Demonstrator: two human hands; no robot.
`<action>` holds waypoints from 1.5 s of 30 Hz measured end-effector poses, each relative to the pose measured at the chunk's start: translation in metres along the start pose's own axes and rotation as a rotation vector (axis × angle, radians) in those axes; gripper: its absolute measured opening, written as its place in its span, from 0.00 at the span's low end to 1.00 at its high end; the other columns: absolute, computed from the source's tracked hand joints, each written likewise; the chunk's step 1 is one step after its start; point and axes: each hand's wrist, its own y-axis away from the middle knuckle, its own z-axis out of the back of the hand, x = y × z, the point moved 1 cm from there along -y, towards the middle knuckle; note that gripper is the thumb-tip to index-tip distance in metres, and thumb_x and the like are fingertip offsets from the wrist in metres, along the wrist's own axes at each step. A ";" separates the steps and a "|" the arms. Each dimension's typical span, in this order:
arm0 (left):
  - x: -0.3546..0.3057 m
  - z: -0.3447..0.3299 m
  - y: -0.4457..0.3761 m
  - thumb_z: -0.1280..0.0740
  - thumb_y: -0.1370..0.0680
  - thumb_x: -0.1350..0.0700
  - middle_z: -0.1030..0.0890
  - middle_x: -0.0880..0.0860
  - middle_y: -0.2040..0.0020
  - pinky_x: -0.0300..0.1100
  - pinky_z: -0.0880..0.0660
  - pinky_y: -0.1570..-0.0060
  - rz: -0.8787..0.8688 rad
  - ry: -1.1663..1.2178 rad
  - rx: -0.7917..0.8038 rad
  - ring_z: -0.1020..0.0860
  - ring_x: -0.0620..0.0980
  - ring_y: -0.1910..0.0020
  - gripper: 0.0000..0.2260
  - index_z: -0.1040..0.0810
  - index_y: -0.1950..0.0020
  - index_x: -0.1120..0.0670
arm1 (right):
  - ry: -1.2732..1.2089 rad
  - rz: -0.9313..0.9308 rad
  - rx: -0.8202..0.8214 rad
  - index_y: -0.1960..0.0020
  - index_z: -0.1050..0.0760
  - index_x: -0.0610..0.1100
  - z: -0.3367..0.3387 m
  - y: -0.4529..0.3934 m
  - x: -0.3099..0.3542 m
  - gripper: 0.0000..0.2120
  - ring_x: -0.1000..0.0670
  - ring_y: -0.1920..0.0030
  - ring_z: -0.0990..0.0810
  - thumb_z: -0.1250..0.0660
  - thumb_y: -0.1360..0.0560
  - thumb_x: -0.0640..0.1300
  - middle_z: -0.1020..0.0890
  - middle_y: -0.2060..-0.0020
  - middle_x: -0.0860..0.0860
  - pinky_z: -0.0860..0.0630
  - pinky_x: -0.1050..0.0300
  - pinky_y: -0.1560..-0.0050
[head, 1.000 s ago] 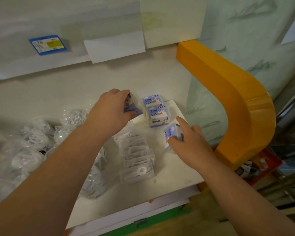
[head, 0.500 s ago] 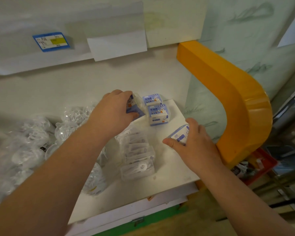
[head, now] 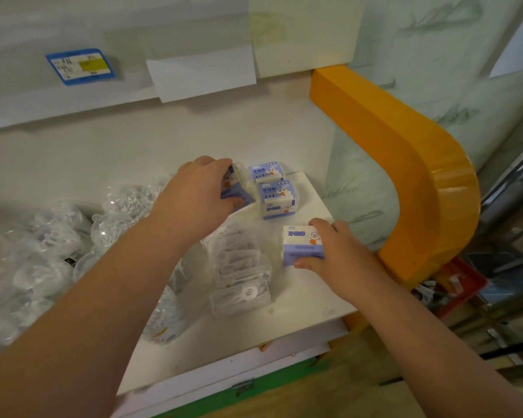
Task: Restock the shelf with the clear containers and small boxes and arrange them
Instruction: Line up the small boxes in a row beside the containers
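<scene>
Blue box (head: 236, 191) half hidden under left hand (head: 198, 191).

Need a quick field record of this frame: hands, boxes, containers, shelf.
left hand: grips a small blue-and-white box at the shelf back
right hand: holds another small blue-and-white box on the shelf
placed boxes: two, in a column between the hands
clear flat containers: row, centre
clear round containers: piled left
white shelf: orange end panel on right
</scene>
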 end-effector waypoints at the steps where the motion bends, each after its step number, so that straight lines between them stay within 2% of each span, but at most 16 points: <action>1: 0.000 0.000 0.000 0.29 0.27 0.46 0.24 0.54 0.44 0.50 0.27 0.49 0.000 0.001 -0.001 0.25 0.57 0.47 0.23 0.25 0.37 0.55 | -0.023 0.016 -0.017 0.26 0.40 0.50 -0.002 -0.003 0.000 0.33 0.50 0.47 0.27 0.30 0.25 0.55 0.32 0.40 0.49 0.30 0.63 0.57; 3: -0.001 0.001 0.000 0.29 0.27 0.46 0.24 0.54 0.44 0.51 0.26 0.48 -0.005 0.002 -0.008 0.25 0.57 0.46 0.22 0.26 0.37 0.55 | -0.091 0.021 -0.049 0.24 0.41 0.49 -0.005 -0.008 0.000 0.32 0.48 0.42 0.26 0.30 0.24 0.51 0.32 0.37 0.48 0.29 0.59 0.49; 5: -0.001 0.000 0.000 0.29 0.26 0.46 0.24 0.54 0.45 0.52 0.26 0.48 -0.013 0.003 -0.013 0.26 0.57 0.47 0.22 0.25 0.37 0.55 | -0.135 0.014 -0.056 0.24 0.41 0.49 -0.007 -0.015 0.000 0.32 0.48 0.40 0.27 0.30 0.23 0.49 0.33 0.35 0.48 0.29 0.59 0.47; 11: 0.003 -0.001 0.000 0.29 0.27 0.44 0.25 0.52 0.48 0.52 0.25 0.51 -0.019 0.002 -0.020 0.26 0.56 0.50 0.20 0.25 0.40 0.52 | -0.085 0.165 -0.149 0.32 0.35 0.51 -0.011 -0.028 0.002 0.28 0.52 0.42 0.24 0.26 0.27 0.44 0.30 0.38 0.51 0.23 0.60 0.54; 15: 0.005 -0.001 0.000 0.29 0.27 0.43 0.25 0.51 0.51 0.50 0.27 0.55 -0.019 -0.007 -0.020 0.27 0.55 0.52 0.18 0.26 0.44 0.52 | 0.034 0.272 -0.204 0.34 0.36 0.51 -0.018 -0.025 0.000 0.28 0.48 0.44 0.23 0.25 0.28 0.46 0.32 0.34 0.50 0.20 0.53 0.58; 19: 0.008 0.001 -0.001 0.29 0.28 0.44 0.26 0.51 0.53 0.49 0.27 0.55 -0.015 -0.006 -0.026 0.27 0.55 0.53 0.17 0.26 0.46 0.52 | 0.073 0.274 -0.147 0.29 0.37 0.53 -0.017 -0.013 -0.009 0.33 0.49 0.35 0.28 0.26 0.28 0.56 0.39 0.27 0.52 0.21 0.53 0.46; 21: 0.009 0.002 -0.002 0.29 0.28 0.44 0.26 0.51 0.53 0.50 0.26 0.54 -0.020 -0.006 -0.030 0.27 0.55 0.53 0.17 0.26 0.46 0.52 | 0.095 0.286 -0.134 0.27 0.37 0.54 -0.017 -0.007 -0.011 0.31 0.50 0.34 0.30 0.30 0.27 0.58 0.40 0.25 0.52 0.23 0.54 0.42; 24: 0.008 0.001 -0.002 0.29 0.28 0.44 0.25 0.52 0.51 0.52 0.26 0.52 -0.013 0.003 -0.022 0.26 0.55 0.52 0.19 0.25 0.43 0.53 | 0.060 0.281 -0.172 0.27 0.35 0.52 -0.019 -0.007 -0.010 0.27 0.49 0.35 0.28 0.31 0.23 0.53 0.36 0.27 0.51 0.23 0.52 0.42; 28: 0.001 0.000 -0.002 0.28 0.28 0.45 0.23 0.52 0.49 0.50 0.26 0.51 -0.046 0.008 -0.021 0.25 0.55 0.50 0.19 0.25 0.42 0.54 | 0.009 0.210 -0.234 0.27 0.34 0.52 -0.022 -0.025 -0.005 0.28 0.49 0.39 0.26 0.29 0.24 0.49 0.33 0.33 0.50 0.22 0.54 0.45; 30: -0.003 0.001 -0.002 0.28 0.28 0.46 0.23 0.50 0.51 0.47 0.27 0.54 -0.066 0.027 -0.021 0.25 0.53 0.51 0.17 0.25 0.43 0.52 | -0.006 0.200 -0.249 0.27 0.33 0.51 -0.022 -0.035 -0.001 0.28 0.49 0.42 0.25 0.28 0.25 0.48 0.31 0.38 0.50 0.23 0.55 0.46; 32: -0.007 0.002 -0.001 0.28 0.29 0.46 0.23 0.46 0.54 0.43 0.29 0.58 -0.073 0.085 -0.022 0.25 0.49 0.54 0.15 0.24 0.45 0.49 | -0.025 0.201 -0.261 0.28 0.34 0.51 -0.022 -0.042 0.001 0.29 0.47 0.44 0.24 0.27 0.27 0.47 0.29 0.40 0.50 0.22 0.51 0.47; 35: -0.011 0.003 0.003 0.26 0.33 0.45 0.21 0.42 0.51 0.34 0.27 0.55 -0.010 0.248 0.050 0.22 0.41 0.53 0.22 0.24 0.40 0.47 | -0.077 0.169 -0.270 0.30 0.36 0.51 -0.022 -0.045 0.001 0.32 0.45 0.44 0.23 0.25 0.29 0.47 0.27 0.40 0.49 0.22 0.47 0.49; 37: -0.014 0.001 0.005 0.25 0.34 0.46 0.22 0.38 0.50 0.24 0.31 0.56 0.020 0.318 0.094 0.23 0.34 0.52 0.27 0.25 0.36 0.47 | -0.113 0.145 -0.263 0.30 0.38 0.50 -0.022 -0.045 -0.001 0.34 0.45 0.42 0.23 0.24 0.30 0.48 0.27 0.38 0.48 0.22 0.47 0.49; 40: -0.021 0.000 0.007 0.24 0.35 0.47 0.24 0.34 0.51 0.18 0.34 0.57 0.015 0.389 0.121 0.26 0.24 0.53 0.29 0.26 0.34 0.47 | -0.141 0.119 -0.241 0.26 0.42 0.51 -0.019 -0.040 -0.006 0.41 0.46 0.41 0.24 0.22 0.32 0.51 0.29 0.35 0.48 0.21 0.46 0.48; 43: -0.030 -0.001 0.010 0.23 0.34 0.47 0.23 0.38 0.46 0.21 0.32 0.52 -0.034 0.370 0.127 0.24 0.32 0.50 0.29 0.25 0.35 0.47 | -0.195 0.090 -0.239 0.25 0.41 0.51 -0.017 -0.030 -0.013 0.42 0.48 0.39 0.25 0.22 0.32 0.51 0.30 0.34 0.49 0.22 0.47 0.44; 45: -0.040 -0.003 0.014 0.22 0.34 0.48 0.23 0.41 0.46 0.29 0.30 0.48 -0.107 0.300 0.121 0.24 0.39 0.48 0.28 0.24 0.36 0.48 | -0.233 0.101 -0.279 0.26 0.39 0.51 -0.015 -0.022 -0.018 0.36 0.47 0.38 0.26 0.25 0.29 0.47 0.29 0.35 0.49 0.23 0.47 0.42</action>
